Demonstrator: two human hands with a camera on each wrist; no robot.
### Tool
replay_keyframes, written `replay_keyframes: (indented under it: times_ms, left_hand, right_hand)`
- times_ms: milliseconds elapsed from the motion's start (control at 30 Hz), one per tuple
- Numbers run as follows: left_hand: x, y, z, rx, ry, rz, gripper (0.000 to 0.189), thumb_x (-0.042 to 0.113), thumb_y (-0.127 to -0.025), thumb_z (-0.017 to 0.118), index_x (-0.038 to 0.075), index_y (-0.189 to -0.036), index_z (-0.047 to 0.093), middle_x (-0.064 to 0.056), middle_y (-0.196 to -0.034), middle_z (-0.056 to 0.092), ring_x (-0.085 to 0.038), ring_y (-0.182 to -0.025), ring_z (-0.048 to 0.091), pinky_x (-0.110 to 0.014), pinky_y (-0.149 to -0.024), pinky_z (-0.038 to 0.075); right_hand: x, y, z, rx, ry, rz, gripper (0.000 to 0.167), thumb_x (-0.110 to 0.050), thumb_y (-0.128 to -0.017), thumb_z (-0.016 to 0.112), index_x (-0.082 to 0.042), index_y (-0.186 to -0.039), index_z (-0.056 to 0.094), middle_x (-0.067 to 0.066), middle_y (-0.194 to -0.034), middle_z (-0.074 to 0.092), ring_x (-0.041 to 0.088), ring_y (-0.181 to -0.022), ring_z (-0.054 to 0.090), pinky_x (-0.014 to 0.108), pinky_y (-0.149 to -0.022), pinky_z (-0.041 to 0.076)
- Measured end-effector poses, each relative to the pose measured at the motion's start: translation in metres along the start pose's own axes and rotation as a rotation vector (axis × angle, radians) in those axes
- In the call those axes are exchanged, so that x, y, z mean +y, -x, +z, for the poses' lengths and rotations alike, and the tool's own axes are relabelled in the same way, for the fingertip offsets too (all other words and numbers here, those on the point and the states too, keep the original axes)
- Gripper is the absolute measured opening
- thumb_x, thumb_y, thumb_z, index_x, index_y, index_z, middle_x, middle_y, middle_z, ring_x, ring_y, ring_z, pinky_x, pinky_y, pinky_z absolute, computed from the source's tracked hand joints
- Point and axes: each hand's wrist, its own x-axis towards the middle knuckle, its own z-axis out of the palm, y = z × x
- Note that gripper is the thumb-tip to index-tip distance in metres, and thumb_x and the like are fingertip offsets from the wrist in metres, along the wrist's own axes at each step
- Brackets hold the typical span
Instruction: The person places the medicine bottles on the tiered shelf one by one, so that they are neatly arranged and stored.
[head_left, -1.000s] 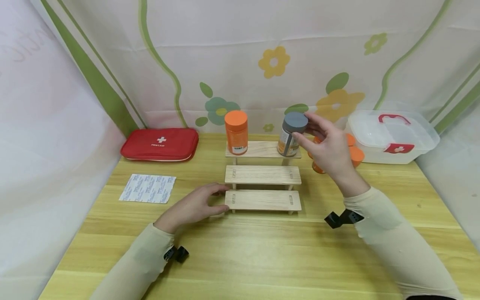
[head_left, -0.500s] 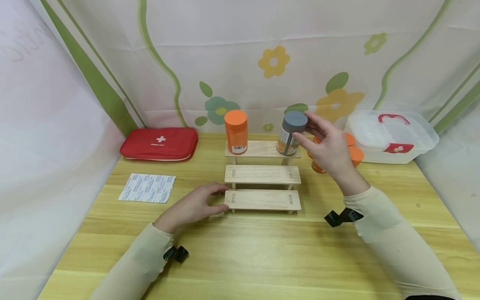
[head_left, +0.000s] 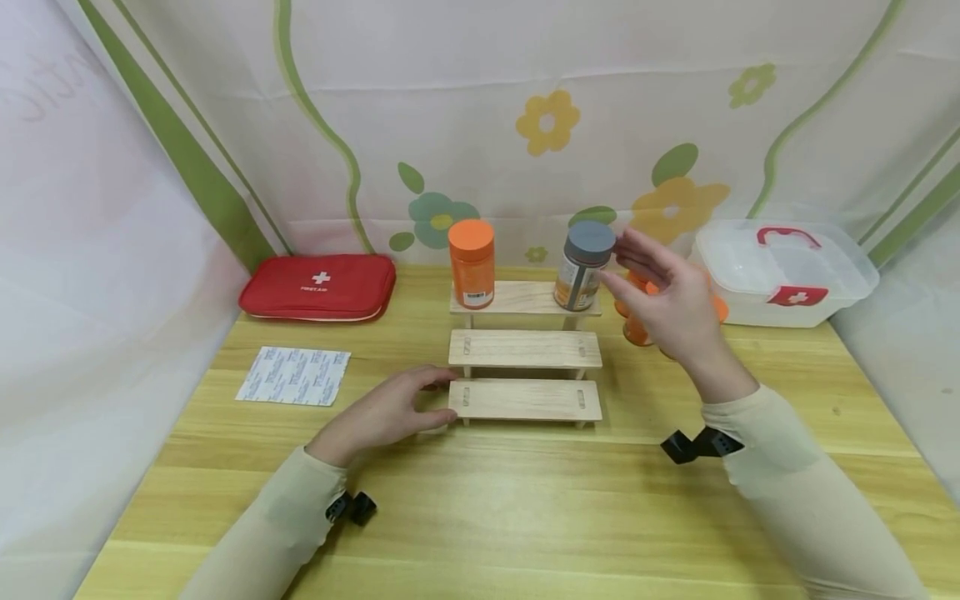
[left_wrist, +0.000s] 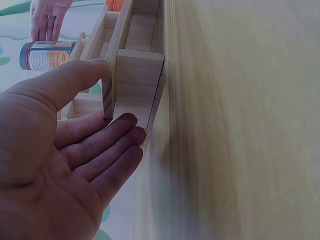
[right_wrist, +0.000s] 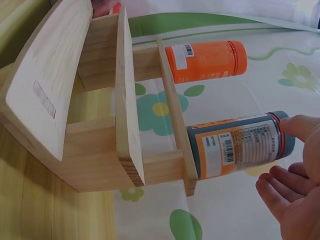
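Note:
A three-tier wooden step shelf (head_left: pixel 525 400) stands mid-table. Upright on its top step are an orange supplement bottle (head_left: pixel 472 265) at the left and a grey-capped supplement bottle (head_left: pixel 585 267) at the right. My right hand (head_left: pixel 671 304) is beside the grey-capped bottle, fingers loosely extended; in the right wrist view its thumb (right_wrist: pixel 299 126) lies by the cap, and contact is hard to tell. At the lowest step's left end is my left hand (head_left: pixel 382 417). Its thumb touches the step's edge, with the straight fingers (left_wrist: pixel 107 165) spread at the end of the shelf.
Several orange-capped bottles (head_left: pixel 637 332) stand behind my right hand, partly hidden. A clear first-aid box (head_left: pixel 780 275) with a red latch is at the back right. At the left lie a red first-aid pouch (head_left: pixel 318 287) and a printed white packet (head_left: pixel 294 377).
My right hand has loosened from the grey-capped bottle and drawn slightly right and down. The bottle stays on the top step. My left hand keeps its place.

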Motion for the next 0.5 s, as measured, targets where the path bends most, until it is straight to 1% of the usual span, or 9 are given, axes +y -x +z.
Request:
replay_keyframes:
  times_ms: [100,233,367,500]
  left_hand:
    - [0.000,0.000,0.000,0.003,-0.005,0.003,0.060,0.035,-0.099,0.081,0.014,-0.152,0.061,-0.006,-0.152,0.065,-0.028,-0.143,0.060,-0.054,-0.124,0.047]
    - [0.000,0.000,0.000,0.004,-0.006,0.007,0.060,0.035,-0.099,0.081,0.013,-0.151,0.061,-0.007,-0.152,0.065,-0.029,-0.143,0.059,-0.054,-0.124,0.046]
    - [0.000,0.000,0.000,0.007,-0.010,0.004,0.061,0.035,-0.099,0.081,0.013,-0.152,0.061,-0.007,-0.153,0.064,-0.029,-0.144,0.059,-0.054,-0.124,0.046]
    - [0.000,0.000,-0.001,0.011,-0.016,0.011,0.061,0.035,-0.099,0.081,0.012,-0.152,0.060,-0.008,-0.153,0.064,-0.030,-0.143,0.060,-0.055,-0.123,0.047]
  right_hand:
    - [-0.001,0.005,-0.009,0.022,0.029,-0.018,0.058,0.001,-0.094,0.081,0.000,-0.149,0.062,0.023,-0.145,0.068,-0.004,-0.121,0.068,0.013,-0.107,0.054]
    - [0.000,0.013,-0.023,0.049,0.080,-0.033,0.058,0.001,-0.093,0.081,-0.003,-0.148,0.064,0.019,-0.144,0.070,-0.004,-0.122,0.068,0.012,-0.108,0.053]
    - [0.003,0.022,-0.037,0.070,0.108,-0.020,0.058,0.001,-0.094,0.081,-0.005,-0.149,0.064,0.015,-0.144,0.071,-0.004,-0.123,0.068,0.009,-0.105,0.052]
    - [0.008,0.032,-0.050,0.102,0.115,0.003,0.056,0.001,-0.094,0.080,-0.004,-0.148,0.064,0.002,-0.140,0.074,-0.003,-0.120,0.070,0.008,-0.102,0.053]
